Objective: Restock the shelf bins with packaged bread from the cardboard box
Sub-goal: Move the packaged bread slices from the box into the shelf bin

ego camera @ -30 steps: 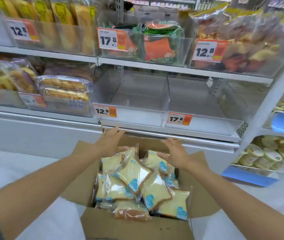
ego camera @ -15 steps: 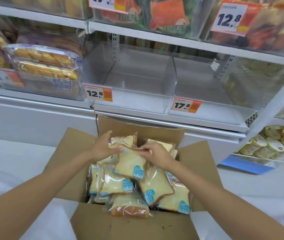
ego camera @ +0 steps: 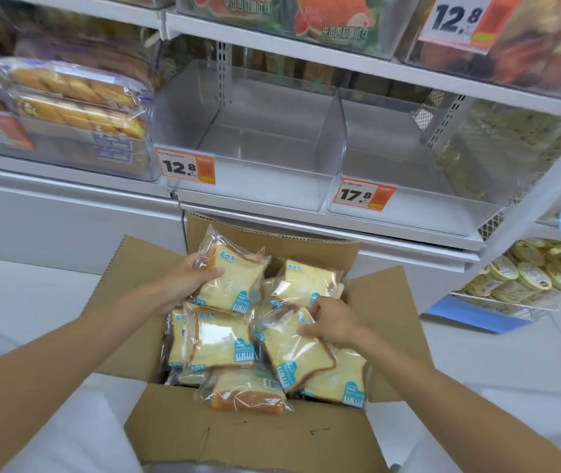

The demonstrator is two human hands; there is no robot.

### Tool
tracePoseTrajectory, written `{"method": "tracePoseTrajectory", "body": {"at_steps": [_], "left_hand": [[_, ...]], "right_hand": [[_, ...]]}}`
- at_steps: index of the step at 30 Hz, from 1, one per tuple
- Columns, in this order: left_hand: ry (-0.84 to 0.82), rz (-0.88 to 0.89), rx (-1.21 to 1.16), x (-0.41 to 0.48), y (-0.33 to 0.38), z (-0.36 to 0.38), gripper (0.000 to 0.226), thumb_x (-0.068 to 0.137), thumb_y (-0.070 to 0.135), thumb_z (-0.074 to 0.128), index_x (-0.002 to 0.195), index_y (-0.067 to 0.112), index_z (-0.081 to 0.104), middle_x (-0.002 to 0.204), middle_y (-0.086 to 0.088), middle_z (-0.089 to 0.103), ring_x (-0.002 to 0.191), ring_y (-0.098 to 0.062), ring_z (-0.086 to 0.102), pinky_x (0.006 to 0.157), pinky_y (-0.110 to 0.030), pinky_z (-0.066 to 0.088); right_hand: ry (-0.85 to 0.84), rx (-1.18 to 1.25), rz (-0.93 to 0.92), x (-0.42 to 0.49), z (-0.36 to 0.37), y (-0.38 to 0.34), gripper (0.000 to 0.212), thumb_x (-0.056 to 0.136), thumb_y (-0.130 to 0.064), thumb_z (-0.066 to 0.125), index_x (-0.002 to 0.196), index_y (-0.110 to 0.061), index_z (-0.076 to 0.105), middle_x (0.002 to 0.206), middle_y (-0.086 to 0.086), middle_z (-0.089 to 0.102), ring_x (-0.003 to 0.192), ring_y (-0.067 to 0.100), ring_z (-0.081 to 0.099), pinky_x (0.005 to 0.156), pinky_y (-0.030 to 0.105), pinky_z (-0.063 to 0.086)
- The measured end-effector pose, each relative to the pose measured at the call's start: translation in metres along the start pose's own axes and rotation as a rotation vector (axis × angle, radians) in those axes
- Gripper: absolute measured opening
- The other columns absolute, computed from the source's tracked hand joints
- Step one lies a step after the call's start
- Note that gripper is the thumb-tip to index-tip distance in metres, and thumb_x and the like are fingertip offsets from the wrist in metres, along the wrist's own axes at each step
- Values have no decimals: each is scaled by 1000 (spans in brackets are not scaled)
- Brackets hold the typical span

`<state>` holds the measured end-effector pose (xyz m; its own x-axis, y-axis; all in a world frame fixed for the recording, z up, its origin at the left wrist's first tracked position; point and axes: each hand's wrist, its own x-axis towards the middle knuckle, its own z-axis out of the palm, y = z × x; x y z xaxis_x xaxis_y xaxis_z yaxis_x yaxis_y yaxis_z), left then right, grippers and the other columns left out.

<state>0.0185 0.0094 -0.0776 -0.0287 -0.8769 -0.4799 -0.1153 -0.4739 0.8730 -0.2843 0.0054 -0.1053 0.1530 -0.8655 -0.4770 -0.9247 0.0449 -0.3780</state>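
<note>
— Hands? 
— Left hand (ego camera: 190, 276) grips a toast pack (ego camera: 229, 279), lifted above the cardboard box (ego camera: 255, 438); right hand (ego camera: 335, 324) presses curled fingers on another pack (ego camera: 292, 349). 
— Lower packs? 
— Buried, uncountable. Left thumb's hidden.

Matt corrugated cardboard box (ego camera: 248, 438), glossy clear plastic bread wrappers (ego camera: 292, 349), transparent plastic bins (ego camera: 258, 186)
</note>
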Motion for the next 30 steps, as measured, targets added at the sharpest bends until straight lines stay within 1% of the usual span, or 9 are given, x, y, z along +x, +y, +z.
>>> {"method": "tracePoseTrajectory", "body": {"at_steps": [5, 8, 11, 15, 18, 20, 24, 27, 30], "left_hand": [[113, 26, -18, -1, 4, 1, 42, 90, 23, 69, 129, 18, 53, 111, -9, 71, 90, -23, 71, 71, -35, 58], [145, 76, 41, -6, 12, 4, 45, 89, 36, 69, 126, 18, 52, 119, -5, 67, 99, -22, 68, 87, -41, 56], [79, 110, 171, -13, 20, 16, 75, 79, 67, 62, 138, 24, 45, 135, -16, 55, 120, -31, 58, 103, -48, 47], [2, 128, 266, -18, 28, 30, 87, 64, 59, 81, 135, 26, 42, 138, -2, 52, 122, -24, 55, 105, -43, 45], [92, 123, 186, -16, 27, 19, 95, 45, 53, 91, 125, 23, 50, 130, 1, 59, 116, -19, 59, 101, -40, 48], [126, 111, 73, -11, 26, 10, 111, 35, 56, 92, 131, 24, 49, 128, -1, 62, 113, -22, 62, 98, -45, 51], [47, 91, -112, -10, 30, 6, 135, 25, 48, 98, 143, 20, 40, 129, -11, 62, 112, -28, 64, 102, -48, 48], [-35, 100, -138, -29, 44, 14, 133, 44, 31, 94, 153, 20, 20, 135, -15, 54, 112, -26, 60, 106, -43, 43], [-76, 105, -132, -49, 62, 20, 108, 71, 33, 78, 154, 13, 12, 143, -8, 45, 123, -25, 52, 107, -41, 37]], "right_hand": [[148, 237, -190, -1, -23, -26, 30, 79, -21, 79, 102, -13, 61, 98, 2, 64, 87, 19, 60, 66, 21, 44], [176, 335, -349, 0, -51, -46, 31, 81, -17, 77, 106, -26, 62, 104, -2, 67, 96, 19, 63, 82, 34, 55], [210, 432, -445, -2, -61, -70, 38, 81, -14, 77, 114, -25, 63, 106, -9, 65, 98, 10, 61, 89, 25, 50], [253, 459, -494, -3, -59, -95, 49, 82, -20, 77, 128, -23, 60, 122, -6, 61, 112, 7, 56, 105, 30, 44], [309, 256, -452, 2, -63, -93, 78, 81, -44, 74, 148, -39, 34, 155, -7, 30, 142, 11, 25, 120, 39, 21], [194, 354, -330, 2, -65, -84, 103, 77, -55, 73, 154, -38, 7, 162, -10, 9, 148, 12, 11, 119, 39, 18], [-67, 653, -184, 6, -60, -85, 125, 72, -51, 78, 151, -37, -18, 162, 3, 11, 140, 20, 33, 112, 39, 34], [-53, 875, -149, 8, -60, -104, 145, 57, -38, 91, 148, -37, -23, 162, 2, 8, 128, 20, 49, 104, 48, 45], [45, 889, -168, 3, -69, -120, 166, 31, -49, 95, 149, -38, -21, 163, 4, 3, 141, 23, 34, 111, 47, 39]]}}
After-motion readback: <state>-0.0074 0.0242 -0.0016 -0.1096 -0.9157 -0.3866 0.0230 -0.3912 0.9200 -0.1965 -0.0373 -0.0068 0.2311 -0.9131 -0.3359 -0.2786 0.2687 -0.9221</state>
